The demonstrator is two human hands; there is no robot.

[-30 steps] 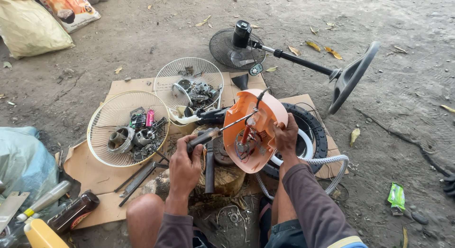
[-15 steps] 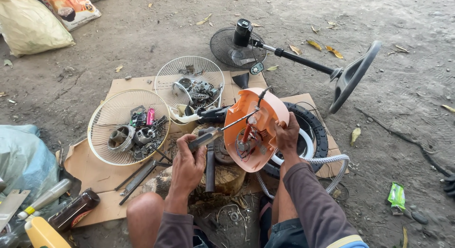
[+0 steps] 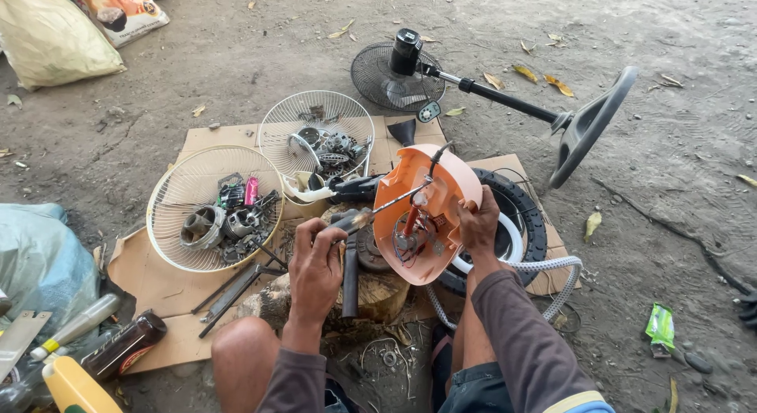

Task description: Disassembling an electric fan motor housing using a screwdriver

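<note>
My left hand (image 3: pixel 315 265) gripped a screwdriver (image 3: pixel 377 214), its shaft pointing right into the orange housing (image 3: pixel 422 212) that my right hand (image 3: pixel 479 226) clasped.

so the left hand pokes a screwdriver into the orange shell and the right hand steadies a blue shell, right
Not quite. The head view shows the right hand steadying the same orange shell, not a blue one. The left hand does hold the screwdriver with its tip inside that shell.

Fan grilles (image 3: pixel 213 208) crowd the left, tyre (image 3: pixel 524 224) the right — bare ground (image 3: pixel 260 58) beyond.
</note>
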